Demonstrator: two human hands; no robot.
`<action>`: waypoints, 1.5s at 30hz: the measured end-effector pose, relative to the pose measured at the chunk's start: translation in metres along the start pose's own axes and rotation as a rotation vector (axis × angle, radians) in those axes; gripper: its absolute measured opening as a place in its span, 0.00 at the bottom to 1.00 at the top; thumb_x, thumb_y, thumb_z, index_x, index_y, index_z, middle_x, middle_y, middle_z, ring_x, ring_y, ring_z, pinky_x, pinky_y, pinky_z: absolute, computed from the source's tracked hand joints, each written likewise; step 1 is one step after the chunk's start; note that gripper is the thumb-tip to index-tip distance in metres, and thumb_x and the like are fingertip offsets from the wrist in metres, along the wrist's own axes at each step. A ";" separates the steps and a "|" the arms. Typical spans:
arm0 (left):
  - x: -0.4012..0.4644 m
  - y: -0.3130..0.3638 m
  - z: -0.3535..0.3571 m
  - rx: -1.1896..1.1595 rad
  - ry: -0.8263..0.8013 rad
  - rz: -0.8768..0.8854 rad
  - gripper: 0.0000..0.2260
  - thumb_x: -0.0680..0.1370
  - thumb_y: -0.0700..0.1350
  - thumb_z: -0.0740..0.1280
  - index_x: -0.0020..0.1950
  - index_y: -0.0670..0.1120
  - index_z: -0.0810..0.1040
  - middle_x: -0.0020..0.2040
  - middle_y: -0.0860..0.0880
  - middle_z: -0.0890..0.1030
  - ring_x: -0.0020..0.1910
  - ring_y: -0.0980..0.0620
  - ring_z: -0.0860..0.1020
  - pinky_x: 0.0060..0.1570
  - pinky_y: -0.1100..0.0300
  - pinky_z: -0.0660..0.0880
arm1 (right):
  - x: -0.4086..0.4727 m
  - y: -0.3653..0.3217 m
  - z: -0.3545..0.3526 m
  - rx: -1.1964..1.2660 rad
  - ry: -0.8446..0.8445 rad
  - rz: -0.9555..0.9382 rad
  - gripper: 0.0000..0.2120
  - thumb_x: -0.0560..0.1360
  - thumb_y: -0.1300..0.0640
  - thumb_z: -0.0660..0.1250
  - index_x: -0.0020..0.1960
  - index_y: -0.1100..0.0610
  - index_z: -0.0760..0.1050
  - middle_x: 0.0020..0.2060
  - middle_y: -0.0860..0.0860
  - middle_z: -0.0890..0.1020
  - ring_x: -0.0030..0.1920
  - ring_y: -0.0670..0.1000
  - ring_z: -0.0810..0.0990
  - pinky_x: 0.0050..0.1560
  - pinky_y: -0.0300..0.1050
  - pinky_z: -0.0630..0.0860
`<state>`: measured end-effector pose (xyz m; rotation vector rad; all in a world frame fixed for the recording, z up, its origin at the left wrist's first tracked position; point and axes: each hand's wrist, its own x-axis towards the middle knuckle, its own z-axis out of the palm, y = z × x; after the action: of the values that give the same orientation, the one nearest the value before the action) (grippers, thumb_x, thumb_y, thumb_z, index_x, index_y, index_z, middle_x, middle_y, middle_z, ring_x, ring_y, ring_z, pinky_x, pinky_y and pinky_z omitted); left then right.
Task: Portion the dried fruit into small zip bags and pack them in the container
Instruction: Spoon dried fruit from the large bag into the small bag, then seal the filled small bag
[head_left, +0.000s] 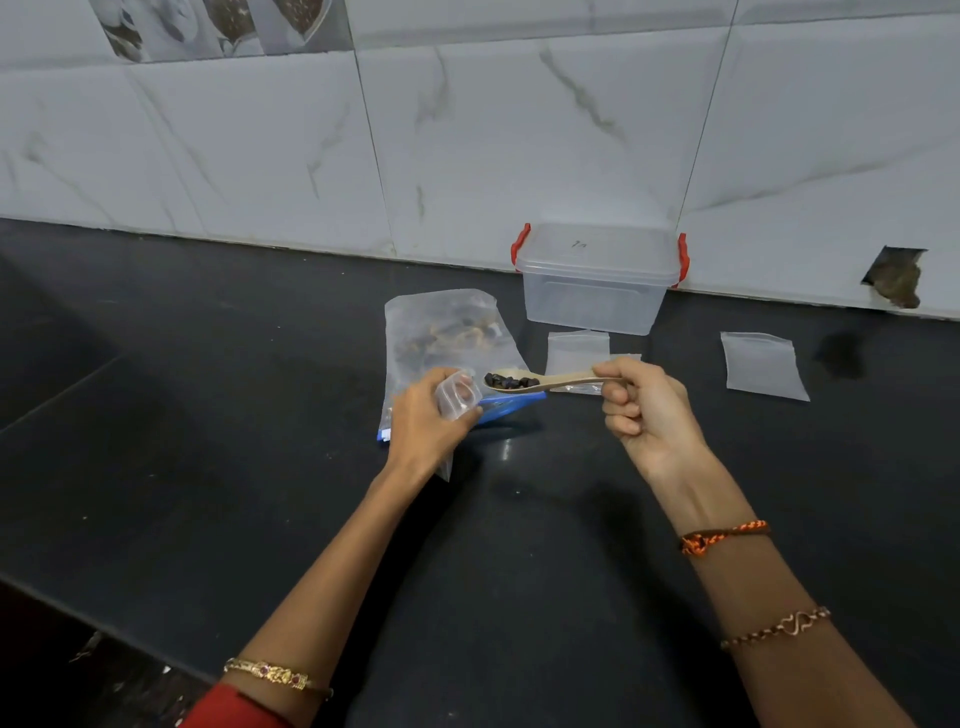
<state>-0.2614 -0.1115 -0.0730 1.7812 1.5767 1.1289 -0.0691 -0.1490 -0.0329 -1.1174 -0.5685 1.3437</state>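
The right hand, just right of the frame's centre, pinches the handle end of a pale wooden spoon between thumb and curled fingers. The spoon lies roughly level, its bowl pointing toward the left of the frame and loaded with a small heap of dark dried fruit. The left hand, just left of centre, grips a small clear zip bag, its fingers curled round the bag and holding the mouth open toward the spoon. The spoon's bowl sits just beside that open mouth; whether it touches the plastic cannot be told.

Behind and under the left hand a large clear bag with a blue zip strip lies flat on the dark surface, with more dried fruit showing through it, brown and dark pieces clumped near its upper end. Above and right of centre, a clear plastic container with red side clips stands against the marbled tile wall, its lid on. Just in front of the container an empty small zip bag lies flat, partly behind the spoon handle. Another empty zip bag lies flat further toward the right of the frame, well apart from the hands.

The right forearm wears an orange-and-brown thread band and a chain bracelet; the left wrist, at lower left, wears a gold bracelet above a red sleeve.
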 end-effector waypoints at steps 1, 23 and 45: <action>-0.001 0.002 0.002 0.002 -0.014 0.009 0.16 0.70 0.39 0.73 0.57 0.41 0.77 0.50 0.48 0.79 0.48 0.51 0.77 0.51 0.59 0.75 | -0.001 -0.001 0.001 -0.008 -0.011 -0.008 0.09 0.73 0.66 0.63 0.34 0.60 0.71 0.19 0.47 0.68 0.18 0.42 0.62 0.17 0.31 0.57; -0.013 0.014 0.022 -0.311 -0.154 -0.007 0.10 0.68 0.34 0.71 0.46 0.44 0.77 0.42 0.45 0.81 0.42 0.50 0.80 0.42 0.53 0.77 | -0.018 0.019 0.027 -1.102 -0.263 -1.514 0.09 0.73 0.57 0.64 0.42 0.60 0.81 0.35 0.52 0.84 0.33 0.51 0.82 0.31 0.46 0.78; -0.026 0.024 0.029 -0.447 -0.143 -0.033 0.20 0.72 0.40 0.71 0.61 0.52 0.70 0.53 0.57 0.73 0.53 0.57 0.74 0.56 0.57 0.75 | -0.001 0.025 -0.041 0.003 0.323 -0.036 0.11 0.78 0.63 0.59 0.40 0.61 0.75 0.25 0.51 0.73 0.21 0.42 0.69 0.21 0.33 0.67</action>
<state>-0.2235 -0.1369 -0.0757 1.4947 1.1553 1.1968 -0.0458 -0.1659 -0.0716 -1.2841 -0.3477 1.1026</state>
